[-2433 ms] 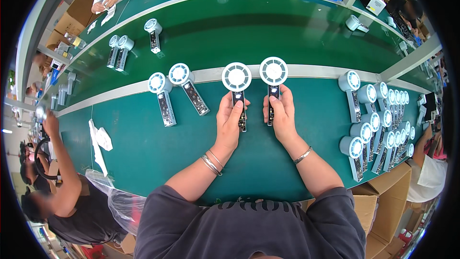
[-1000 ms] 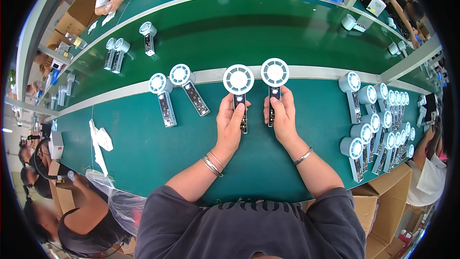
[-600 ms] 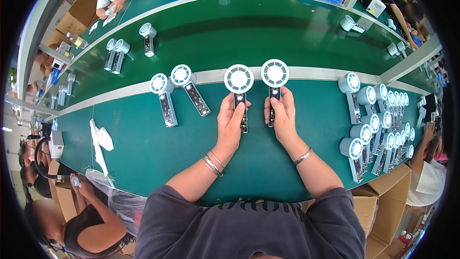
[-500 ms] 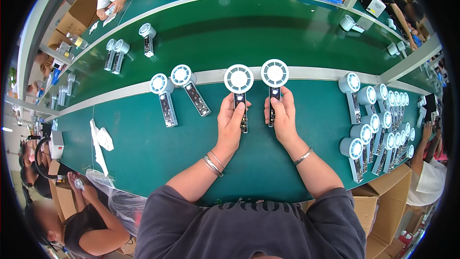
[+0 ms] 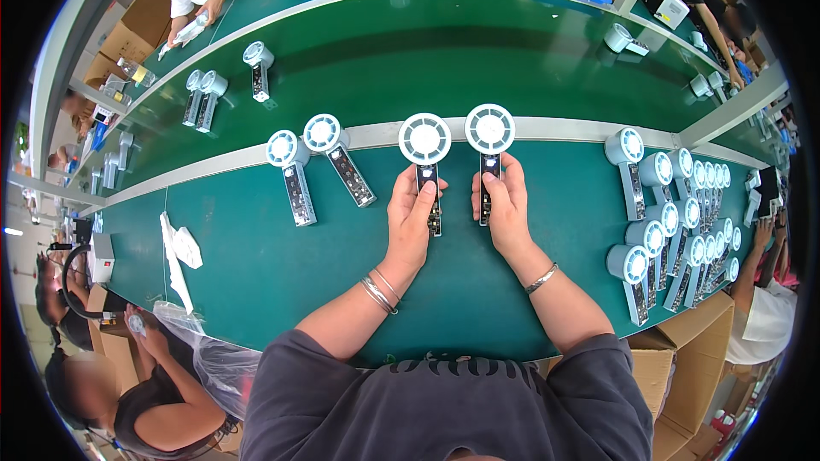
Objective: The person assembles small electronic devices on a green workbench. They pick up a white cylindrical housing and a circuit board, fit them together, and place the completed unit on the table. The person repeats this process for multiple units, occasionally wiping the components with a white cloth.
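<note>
My left hand (image 5: pixel 412 212) is closed around the handle of a pale blue handheld fan (image 5: pixel 425 138), its round slotted head upright. A second handheld fan (image 5: pixel 490 129) stands upright in my right hand (image 5: pixel 502 205), fingers wrapped behind the handle. Both thumbs press on the handle fronts, where dark circuit boards show uncovered. The two fan heads are side by side, a little apart. Left of my hands, two similar fans (image 5: pixel 299 192) (image 5: pixel 348 172) lie on the green table (image 5: pixel 342 265) with boards exposed.
Several more fans (image 5: pixel 632 269) stand in rows at the right. A white cloth (image 5: pixel 181 248) lies at the left. Beyond a metal rail (image 5: pixel 564 130) runs a green belt (image 5: pixel 376 60) carrying fans. Cardboard boxes (image 5: pixel 700 358) sit at lower right; co-workers (image 5: pixel 154 393) are at the sides.
The fans on the belt have shifted slightly to the left. A co-worker at the far left back has moved their hands with a white item. My hands hold nearly still.
</note>
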`<act>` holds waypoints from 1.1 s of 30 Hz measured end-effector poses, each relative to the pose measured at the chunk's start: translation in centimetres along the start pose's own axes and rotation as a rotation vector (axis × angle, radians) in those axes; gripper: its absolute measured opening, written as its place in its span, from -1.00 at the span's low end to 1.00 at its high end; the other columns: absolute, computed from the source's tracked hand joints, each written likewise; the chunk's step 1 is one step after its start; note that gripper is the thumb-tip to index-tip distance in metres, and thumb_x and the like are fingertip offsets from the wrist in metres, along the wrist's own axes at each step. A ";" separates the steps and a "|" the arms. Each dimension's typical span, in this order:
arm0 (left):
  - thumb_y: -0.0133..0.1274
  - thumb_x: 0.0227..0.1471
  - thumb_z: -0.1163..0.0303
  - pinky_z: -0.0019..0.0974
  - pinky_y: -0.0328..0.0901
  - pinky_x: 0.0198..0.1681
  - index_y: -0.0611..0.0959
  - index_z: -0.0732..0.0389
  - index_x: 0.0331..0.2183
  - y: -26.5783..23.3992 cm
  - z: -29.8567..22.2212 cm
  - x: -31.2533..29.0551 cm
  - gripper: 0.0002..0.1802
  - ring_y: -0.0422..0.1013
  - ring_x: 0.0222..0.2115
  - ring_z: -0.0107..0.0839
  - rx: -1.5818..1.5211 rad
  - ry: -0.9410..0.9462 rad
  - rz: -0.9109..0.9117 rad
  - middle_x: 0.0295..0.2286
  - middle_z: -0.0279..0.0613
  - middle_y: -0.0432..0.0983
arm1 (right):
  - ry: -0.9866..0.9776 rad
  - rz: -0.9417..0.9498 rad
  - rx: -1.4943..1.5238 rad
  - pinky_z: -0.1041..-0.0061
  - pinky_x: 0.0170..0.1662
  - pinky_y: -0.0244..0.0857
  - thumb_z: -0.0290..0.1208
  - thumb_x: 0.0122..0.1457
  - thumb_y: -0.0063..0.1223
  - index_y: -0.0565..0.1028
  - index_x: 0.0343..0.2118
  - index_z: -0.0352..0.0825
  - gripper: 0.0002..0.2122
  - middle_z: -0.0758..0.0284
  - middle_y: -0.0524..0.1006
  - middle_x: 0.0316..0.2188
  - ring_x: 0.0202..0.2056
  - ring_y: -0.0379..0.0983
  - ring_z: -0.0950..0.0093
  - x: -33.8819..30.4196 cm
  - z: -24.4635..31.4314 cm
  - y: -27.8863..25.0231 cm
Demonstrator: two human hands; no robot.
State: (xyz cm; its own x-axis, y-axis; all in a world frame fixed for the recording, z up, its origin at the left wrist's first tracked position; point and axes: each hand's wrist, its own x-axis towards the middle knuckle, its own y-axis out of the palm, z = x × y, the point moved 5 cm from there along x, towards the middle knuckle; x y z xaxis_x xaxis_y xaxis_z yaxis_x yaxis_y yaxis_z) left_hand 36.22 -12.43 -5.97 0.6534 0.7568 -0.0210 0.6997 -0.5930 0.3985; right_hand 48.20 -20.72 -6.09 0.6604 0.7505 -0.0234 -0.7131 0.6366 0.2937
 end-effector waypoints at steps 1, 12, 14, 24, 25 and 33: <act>-0.11 0.14 0.32 -0.51 0.19 -0.22 0.30 0.30 0.00 0.0 0.0 0.0 -0.58 0.25 -0.32 -0.61 0.001 0.000 0.000 -0.32 -0.27 0.40 | 0.001 -0.001 0.000 0.68 -0.62 0.20 -0.42 0.17 -0.20 0.13 0.00 -0.38 -0.65 0.35 0.37 -0.47 -0.59 0.29 0.65 0.0 0.0 0.0; -0.11 0.14 0.33 -0.51 0.20 -0.22 0.30 0.31 0.01 -0.1 0.1 0.1 -0.58 0.26 -0.31 -0.60 -0.002 0.003 -0.009 -0.31 -0.27 0.40 | 0.022 -0.012 -0.002 0.68 -0.62 0.21 -0.41 0.17 -0.20 0.13 0.01 -0.37 -0.64 0.35 0.37 -0.47 -0.60 0.28 0.65 0.0 -0.1 0.0; -0.11 0.14 0.33 -0.51 0.19 -0.22 0.30 0.31 0.00 0.0 0.1 0.1 -0.58 0.26 -0.31 -0.60 0.000 0.006 -0.004 -0.31 -0.27 0.40 | 0.030 -0.018 -0.003 0.67 -0.62 0.21 -0.41 0.17 -0.21 0.13 0.01 -0.37 -0.64 0.35 0.37 -0.47 -0.60 0.28 0.65 0.0 0.0 0.0; -0.11 0.15 0.33 -0.49 0.18 -0.16 0.31 0.31 -0.01 0.1 0.2 0.3 -0.59 0.26 -0.29 -0.58 0.009 0.007 0.006 -0.31 -0.26 0.39 | 0.028 -0.006 0.006 0.70 -0.64 0.17 -0.41 0.20 -0.20 0.11 0.00 -0.37 -0.66 0.37 0.35 -0.49 -0.62 0.26 0.69 0.1 -0.1 0.0; -0.11 0.15 0.33 -0.49 0.19 -0.17 0.31 0.30 -0.01 0.1 0.1 0.3 -0.60 0.26 -0.29 -0.58 0.007 0.007 0.006 -0.31 -0.26 0.39 | 0.024 -0.002 0.011 0.70 -0.64 0.17 -0.41 0.20 -0.20 0.11 0.00 -0.37 -0.66 0.37 0.35 -0.49 -0.62 0.26 0.69 0.1 -0.2 0.0; -0.10 0.14 0.30 -0.55 0.19 -0.27 0.32 0.28 -0.02 -0.1 0.3 0.3 -0.60 0.26 -0.34 -0.64 -0.005 -0.026 -0.013 -0.31 -0.29 0.40 | 0.033 -0.007 0.014 0.69 -0.64 0.17 -0.42 0.19 -0.20 0.11 0.00 -0.37 -0.66 0.37 0.36 -0.49 -0.61 0.27 0.68 0.2 -0.3 0.0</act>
State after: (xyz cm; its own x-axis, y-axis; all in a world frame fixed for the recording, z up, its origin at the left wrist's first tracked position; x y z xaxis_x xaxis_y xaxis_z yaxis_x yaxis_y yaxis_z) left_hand 36.43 -12.25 -6.30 0.6516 0.7569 -0.0504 0.7068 -0.5816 0.4027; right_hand 48.31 -20.53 -6.40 0.6570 0.7517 -0.0573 -0.7048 0.6394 0.3072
